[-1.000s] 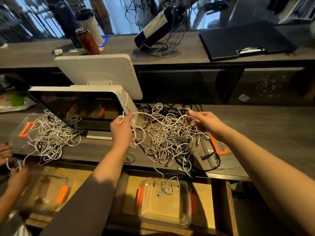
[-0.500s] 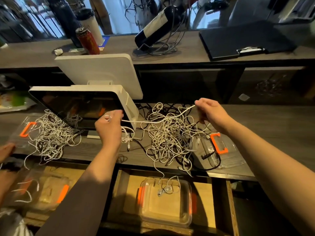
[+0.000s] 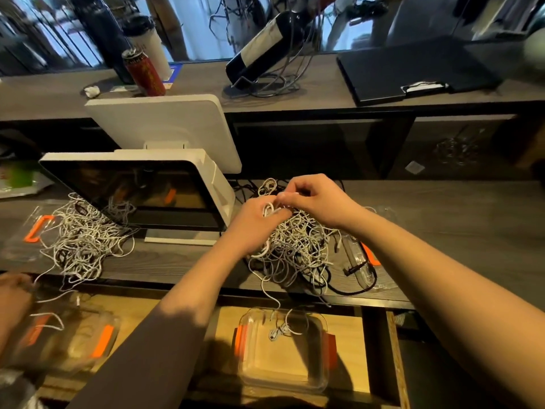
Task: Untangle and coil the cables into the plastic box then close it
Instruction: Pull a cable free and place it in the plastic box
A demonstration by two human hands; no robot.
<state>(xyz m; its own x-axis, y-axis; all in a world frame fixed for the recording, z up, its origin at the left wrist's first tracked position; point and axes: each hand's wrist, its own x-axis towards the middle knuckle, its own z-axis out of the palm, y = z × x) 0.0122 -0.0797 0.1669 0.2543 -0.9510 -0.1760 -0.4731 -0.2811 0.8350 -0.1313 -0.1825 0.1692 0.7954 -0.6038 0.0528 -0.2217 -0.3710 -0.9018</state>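
A tangle of white cables (image 3: pixel 298 246) with some black cable lies on the dark counter. Over its far side my left hand (image 3: pixel 253 222) and my right hand (image 3: pixel 318 202) meet, each pinching a white cable strand between thumb and fingers. One strand hangs off the counter edge into a clear plastic box (image 3: pixel 283 376) with orange clips, which sits open on the lower wooden shelf. The box's clear lid (image 3: pixel 364 261) with an orange clip lies on the counter to the right, partly under the tangle.
A white point-of-sale screen (image 3: pixel 141 190) stands left of my hands. A second cable pile (image 3: pixel 82 240) and lid (image 3: pixel 35 228) lie further left, where another person's hand (image 3: pixel 11 293) works over a second box (image 3: pixel 65 343). Can, bottle and clipboard sit on the upper ledge.
My hands were apart, stretching a white strand between them. They have come together over the far side of the tangle, and the stretched strand has gone slack.
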